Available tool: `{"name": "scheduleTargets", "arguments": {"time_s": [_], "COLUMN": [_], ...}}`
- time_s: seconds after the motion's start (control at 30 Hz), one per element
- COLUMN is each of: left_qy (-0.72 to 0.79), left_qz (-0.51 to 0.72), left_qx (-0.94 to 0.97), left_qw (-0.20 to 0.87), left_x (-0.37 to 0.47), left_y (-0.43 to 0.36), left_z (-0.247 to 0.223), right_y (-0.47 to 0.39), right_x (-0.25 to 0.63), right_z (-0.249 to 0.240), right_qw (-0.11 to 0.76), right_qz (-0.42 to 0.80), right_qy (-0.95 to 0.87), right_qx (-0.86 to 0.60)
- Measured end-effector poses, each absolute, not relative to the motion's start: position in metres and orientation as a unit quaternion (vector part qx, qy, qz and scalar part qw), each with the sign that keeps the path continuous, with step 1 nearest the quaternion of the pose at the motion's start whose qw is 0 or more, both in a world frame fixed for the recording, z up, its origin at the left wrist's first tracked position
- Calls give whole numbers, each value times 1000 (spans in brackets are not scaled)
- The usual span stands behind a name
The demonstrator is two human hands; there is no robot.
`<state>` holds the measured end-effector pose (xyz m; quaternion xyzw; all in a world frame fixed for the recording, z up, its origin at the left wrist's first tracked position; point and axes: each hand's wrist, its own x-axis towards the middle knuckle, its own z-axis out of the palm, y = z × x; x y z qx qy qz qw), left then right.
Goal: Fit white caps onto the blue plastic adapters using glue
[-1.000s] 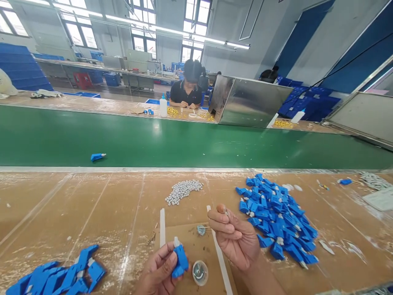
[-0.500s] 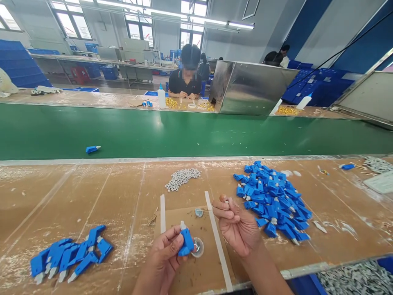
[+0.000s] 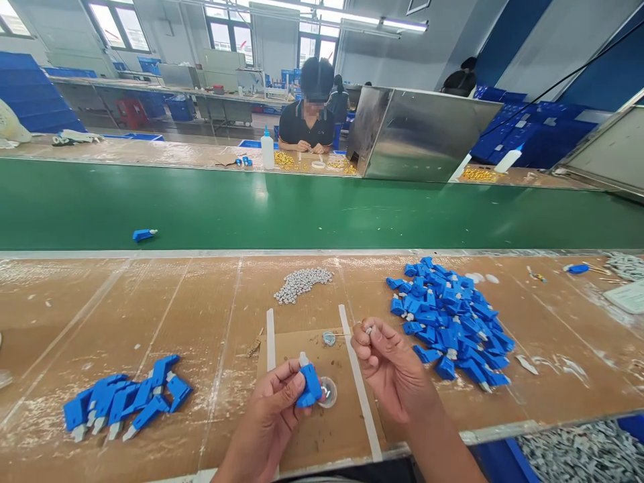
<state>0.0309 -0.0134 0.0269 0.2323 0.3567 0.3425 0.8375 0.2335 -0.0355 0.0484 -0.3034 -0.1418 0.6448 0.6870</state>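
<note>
My left hand (image 3: 279,396) is closed around a blue plastic part (image 3: 308,387) whose pale grey tip points up. Between the thumb and fingers of my right hand (image 3: 390,362), a small grey pellet-like piece (image 3: 369,330) is pinched. Just behind the blue part stands a small clear round dish (image 3: 329,392), partly hidden by it. A thin stick with a bluish blob (image 3: 329,338) on its end lies between the two hands. Farther back is a heap of small grey pieces (image 3: 300,284) like the one I pinch.
Blue parts lie in a large heap (image 3: 453,315) at right and a smaller group (image 3: 123,402) at left. Two white tape strips (image 3: 359,382) flank the cardboard. One blue part (image 3: 144,235) rests on the green belt (image 3: 226,208). Across it sits a person (image 3: 306,124) beside a white bottle (image 3: 267,149).
My right fingers have turned, bringing the grey piece into clearer sight. The lone blue part has shifted slightly left along the green belt. My left hand keeps its hold; the view has tilted a little.
</note>
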Motion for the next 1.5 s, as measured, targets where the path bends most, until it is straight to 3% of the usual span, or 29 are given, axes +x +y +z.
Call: {"name": "scheduleTargets", "arguments": {"time_s": [0.47, 0.9, 1.23, 1.37, 1.5], "left_qy": [266, 273, 343, 347, 310], "left_qz": [371, 386, 400, 379, 352], "left_qx": [414, 416, 494, 529, 500], "left_qw": [788, 777, 692, 676, 728], "left_x": [42, 45, 46, 45, 45], "left_y": [-13, -14, -14, -10, -5], "left_z": [42, 40, 39, 41, 47], "right_y": [-60, -62, -62, -57, -49], "right_x": [215, 208, 203, 208, 217], "right_z": [62, 59, 65, 55, 41], "right_qw": [566, 540, 523, 528, 558], "right_qz": [530, 475, 403, 447, 598], "right_qy": [-398, -456, -490, -459, -321], "right_qx": [-491, -525, -569, -557, -478]}}
